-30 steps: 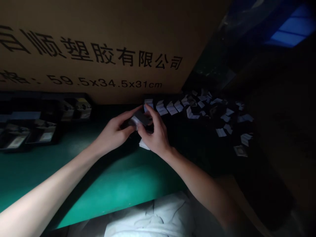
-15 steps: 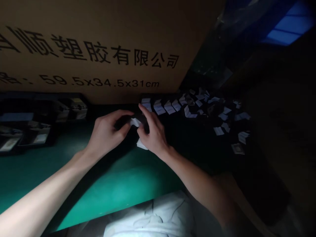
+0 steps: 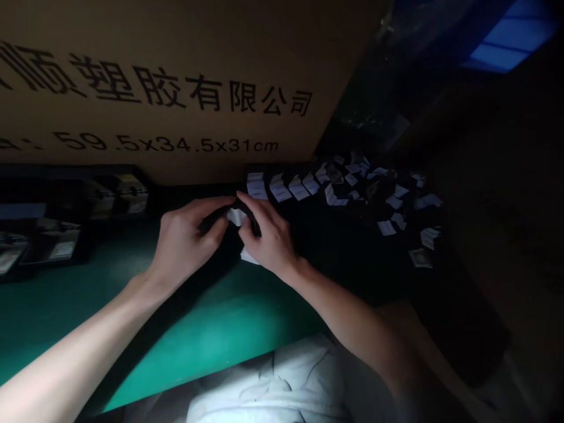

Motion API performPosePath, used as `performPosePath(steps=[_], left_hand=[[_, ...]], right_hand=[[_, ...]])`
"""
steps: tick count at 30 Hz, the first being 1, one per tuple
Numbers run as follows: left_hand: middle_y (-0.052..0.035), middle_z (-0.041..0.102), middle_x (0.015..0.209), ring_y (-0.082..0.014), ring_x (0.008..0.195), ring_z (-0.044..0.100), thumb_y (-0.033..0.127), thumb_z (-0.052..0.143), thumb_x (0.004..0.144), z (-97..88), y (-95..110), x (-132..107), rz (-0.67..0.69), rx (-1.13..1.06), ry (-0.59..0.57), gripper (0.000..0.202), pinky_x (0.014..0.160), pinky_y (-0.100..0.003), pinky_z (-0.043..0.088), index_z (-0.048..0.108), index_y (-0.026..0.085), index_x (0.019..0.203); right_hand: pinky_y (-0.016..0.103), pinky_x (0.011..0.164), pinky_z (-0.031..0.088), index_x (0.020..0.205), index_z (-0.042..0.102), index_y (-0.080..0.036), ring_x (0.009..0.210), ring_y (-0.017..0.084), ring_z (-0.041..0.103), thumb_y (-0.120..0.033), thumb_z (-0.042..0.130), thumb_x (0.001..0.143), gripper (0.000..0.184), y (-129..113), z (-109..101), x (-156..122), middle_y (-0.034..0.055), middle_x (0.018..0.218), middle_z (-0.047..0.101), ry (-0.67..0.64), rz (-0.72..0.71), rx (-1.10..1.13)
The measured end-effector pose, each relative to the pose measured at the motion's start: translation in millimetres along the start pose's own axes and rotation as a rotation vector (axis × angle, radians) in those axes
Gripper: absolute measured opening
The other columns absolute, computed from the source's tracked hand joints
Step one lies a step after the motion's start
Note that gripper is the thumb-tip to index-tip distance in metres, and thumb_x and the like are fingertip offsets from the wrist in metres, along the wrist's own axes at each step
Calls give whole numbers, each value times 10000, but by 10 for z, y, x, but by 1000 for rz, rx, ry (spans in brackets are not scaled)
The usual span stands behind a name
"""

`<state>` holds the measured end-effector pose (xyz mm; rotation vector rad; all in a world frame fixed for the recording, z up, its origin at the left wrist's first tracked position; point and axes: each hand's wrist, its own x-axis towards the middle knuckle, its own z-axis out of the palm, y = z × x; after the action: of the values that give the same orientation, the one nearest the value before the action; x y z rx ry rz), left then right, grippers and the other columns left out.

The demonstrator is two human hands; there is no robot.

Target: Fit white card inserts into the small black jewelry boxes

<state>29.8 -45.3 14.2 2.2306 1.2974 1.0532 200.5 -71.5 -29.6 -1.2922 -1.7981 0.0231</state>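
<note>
My left hand (image 3: pixel 187 238) and my right hand (image 3: pixel 268 238) meet over the green table (image 3: pixel 211 335), fingers pinched together around a small dark part with a white paper slip (image 3: pixel 237 216) on it. Thumbs and forefingers of both hands touch it. A second white slip (image 3: pixel 247 257) shows under my right palm. The light is very dim and the part's shape is hard to make out.
A large brown cardboard box (image 3: pixel 176 88) with black print stands right behind the hands. Several folded white slips (image 3: pixel 335 188) lie scattered on a dark surface to the right. Black trays (image 3: pixel 66 217) holding small parts sit at the left. Pale cloth (image 3: pixel 282 382) covers my lap.
Both hands have drawn closer together around the small part and slip. The dark part seen flat between the fingers a second ago is now mostly covered. The view has drifted slightly.
</note>
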Motion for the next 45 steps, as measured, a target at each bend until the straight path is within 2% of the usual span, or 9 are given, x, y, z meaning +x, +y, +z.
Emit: performPosePath(steps=[5, 9, 14, 21, 25, 28, 32, 38, 45], left_hand=[[-49, 786, 1265, -241, 1119, 748, 204, 574, 954, 25, -15, -2, 57, 18, -56, 377, 1009, -337, 572, 757, 176, 1282], [-36, 762, 1324, -242, 1174, 725, 175, 571, 960, 30, -28, -15, 116, 50, -70, 394, 1034, -330, 559, 740, 195, 1316], [-36, 783, 1274, -223, 1086, 743, 157, 571, 968, 34, -26, -33, 149, 78, -34, 376, 972, -307, 580, 744, 197, 1299], [-47, 797, 1226, -228, 1060, 750, 179, 555, 993, 32, -31, -36, 118, 78, -40, 355, 951, -328, 588, 747, 198, 1291], [-42, 800, 1212, -218, 1066, 753, 179, 556, 987, 24, -31, -29, 120, 72, -36, 355, 952, -300, 585, 755, 197, 1280], [-43, 804, 1182, -211, 1023, 759, 196, 575, 974, 19, -19, -30, 88, 88, -33, 371, 909, -279, 587, 742, 206, 1305], [-57, 784, 1242, -213, 1013, 763, 199, 580, 962, 27, 12, -45, 81, 112, -14, 443, 849, -270, 577, 676, 207, 1394], [-28, 786, 1236, -168, 914, 774, 178, 534, 945, 44, 17, -64, 93, 111, -23, 449, 809, -225, 560, 658, 213, 1375], [-41, 766, 1297, -187, 1097, 759, 150, 507, 950, 45, -37, -44, 179, 90, -67, 449, 938, -226, 570, 653, 206, 1371]], right_hand=[[267, 1061, 599, 1359, 624, -163, 1182, 173, 706, -118, 472, 989, 403, 26, -3, -2, 111, 1257, 728, 57, -58, 31], [283, 1053, 608, 1349, 637, -206, 1186, 172, 708, -118, 468, 992, 404, 34, 5, -3, 90, 1246, 734, 23, -38, 29], [300, 1080, 601, 1357, 642, -224, 1201, 173, 703, -109, 461, 992, 423, 16, -4, 0, 78, 1268, 731, -2, -31, 30], [294, 1059, 608, 1356, 659, -237, 1161, 169, 712, -105, 473, 987, 434, 31, 1, -5, 71, 1244, 737, 20, -45, 29], [282, 1047, 606, 1333, 679, -199, 1154, 172, 713, -108, 473, 993, 407, 50, 13, -9, 87, 1231, 739, 38, -75, 4], [271, 1053, 597, 1345, 673, -210, 1166, 166, 708, -108, 469, 996, 416, 65, 17, -9, 80, 1245, 733, 20, -70, -14], [277, 1090, 577, 1369, 660, -210, 1213, 175, 693, -107, 473, 997, 429, 80, 23, -13, 87, 1283, 718, -5, -67, -14], [298, 1082, 595, 1364, 652, -227, 1207, 178, 705, -137, 463, 1015, 407, 84, 24, -19, 79, 1278, 729, 5, -20, 9], [288, 1048, 612, 1303, 667, -208, 1171, 173, 718, -135, 463, 999, 373, 87, 2, -9, 83, 1237, 742, 55, -35, 9]])
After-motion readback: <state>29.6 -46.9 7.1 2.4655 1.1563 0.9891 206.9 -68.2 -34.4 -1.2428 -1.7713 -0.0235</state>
